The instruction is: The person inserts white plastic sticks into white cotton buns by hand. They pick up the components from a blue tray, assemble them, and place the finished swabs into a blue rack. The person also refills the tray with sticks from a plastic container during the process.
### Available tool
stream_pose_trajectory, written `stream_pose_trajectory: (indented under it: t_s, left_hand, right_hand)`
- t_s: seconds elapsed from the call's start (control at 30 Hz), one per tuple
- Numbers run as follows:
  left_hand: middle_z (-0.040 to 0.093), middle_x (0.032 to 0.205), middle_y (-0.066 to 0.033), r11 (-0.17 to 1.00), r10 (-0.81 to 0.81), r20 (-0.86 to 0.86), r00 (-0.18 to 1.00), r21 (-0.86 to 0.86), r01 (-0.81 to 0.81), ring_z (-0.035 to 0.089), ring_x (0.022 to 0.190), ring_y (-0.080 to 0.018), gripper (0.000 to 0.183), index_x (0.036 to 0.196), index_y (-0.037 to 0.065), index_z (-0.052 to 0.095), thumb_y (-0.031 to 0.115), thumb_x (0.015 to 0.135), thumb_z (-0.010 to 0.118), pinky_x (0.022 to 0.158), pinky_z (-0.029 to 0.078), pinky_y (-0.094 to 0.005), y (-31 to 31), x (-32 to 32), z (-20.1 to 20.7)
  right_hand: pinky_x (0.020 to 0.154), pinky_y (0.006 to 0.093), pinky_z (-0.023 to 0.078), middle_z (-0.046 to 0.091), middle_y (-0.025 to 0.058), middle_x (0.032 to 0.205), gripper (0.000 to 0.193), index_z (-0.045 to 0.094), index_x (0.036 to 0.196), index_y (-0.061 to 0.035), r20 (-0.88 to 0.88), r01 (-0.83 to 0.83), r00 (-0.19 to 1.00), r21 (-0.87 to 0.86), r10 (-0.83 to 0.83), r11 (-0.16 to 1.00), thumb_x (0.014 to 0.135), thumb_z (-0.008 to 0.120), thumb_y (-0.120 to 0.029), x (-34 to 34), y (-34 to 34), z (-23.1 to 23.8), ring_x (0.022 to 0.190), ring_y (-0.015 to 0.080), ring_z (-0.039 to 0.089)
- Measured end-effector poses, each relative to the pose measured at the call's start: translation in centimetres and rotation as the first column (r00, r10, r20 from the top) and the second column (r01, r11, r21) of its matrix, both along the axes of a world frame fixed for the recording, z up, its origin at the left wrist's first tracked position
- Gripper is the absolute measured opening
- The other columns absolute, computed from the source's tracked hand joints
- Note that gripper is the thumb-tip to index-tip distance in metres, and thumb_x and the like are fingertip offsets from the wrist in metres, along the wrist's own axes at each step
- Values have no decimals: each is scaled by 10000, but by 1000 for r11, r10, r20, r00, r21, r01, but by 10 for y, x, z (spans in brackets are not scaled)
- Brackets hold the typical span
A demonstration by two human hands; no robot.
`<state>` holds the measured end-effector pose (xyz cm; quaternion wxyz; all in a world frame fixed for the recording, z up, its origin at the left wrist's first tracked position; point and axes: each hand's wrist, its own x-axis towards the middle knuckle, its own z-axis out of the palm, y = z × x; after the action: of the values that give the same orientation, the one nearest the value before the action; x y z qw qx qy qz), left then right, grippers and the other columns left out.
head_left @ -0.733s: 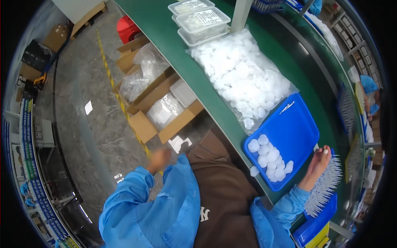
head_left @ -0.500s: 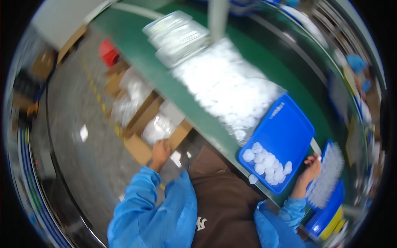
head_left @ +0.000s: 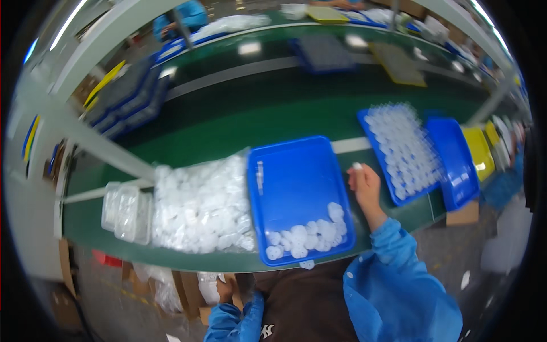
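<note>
My right hand (head_left: 366,185) is raised over the green bench, its fingers curled in, beside the right edge of a blue tray (head_left: 293,188). Something small and white shows at its fingertips; I cannot make out what it is. Thin white round discs (head_left: 313,235) lie heaped along the tray's near side, and one sits outside its front rim. Below the bench edge, my left hand (head_left: 225,290) is closed by an open cardboard box (head_left: 188,290) that holds a clear plastic bag. A whitish bit shows at its fingers, too blurred to name.
Left of the tray lies a big clear bag (head_left: 202,208) full of white discs, then stacked clear plastic boxes (head_left: 128,212). To the right stand a blue tray with rows of clear cups (head_left: 401,154) and another blue tray (head_left: 454,165). A slanting white post (head_left: 108,149) rises at left.
My view has swung from the floor at left toward the bench. My right hand has come up beside the tray, away from the cup-filled tray. The left hand stays by the cardboard box.
</note>
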<state>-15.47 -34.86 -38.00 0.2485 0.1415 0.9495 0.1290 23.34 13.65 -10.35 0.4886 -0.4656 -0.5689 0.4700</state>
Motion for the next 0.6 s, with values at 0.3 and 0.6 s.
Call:
stream_pose_trajectory:
  t_s: [0.3, 0.6]
  left_hand:
    - [637, 1455, -212, 608, 720, -411, 559, 762, -223, 640, 1309, -290, 416, 1442, -36, 599, 61, 1038, 607, 1100, 520, -411, -47, -145, 179]
    - [462, 1644, -252, 936, 101, -819, 565, 271, 225, 429, 1508, -466, 558, 1570, 171, 568, 382, 1059, 648, 1265, 339, -527, 159, -190, 381]
  right_hand:
    - [535, 230, 353, 554, -21, 679, 363, 682, 922, -41, 98, -119, 989, 63, 112, 991, 1158, 554, -285, 12, 3, -22, 587, 51, 479]
    - [558, 233, 372, 565, -17, 681, 331, 684, 922, -27, 69, -134, 989, 30, 132, 990, 1146, 541, -224, 13, -2, -16, 608, 51, 487]
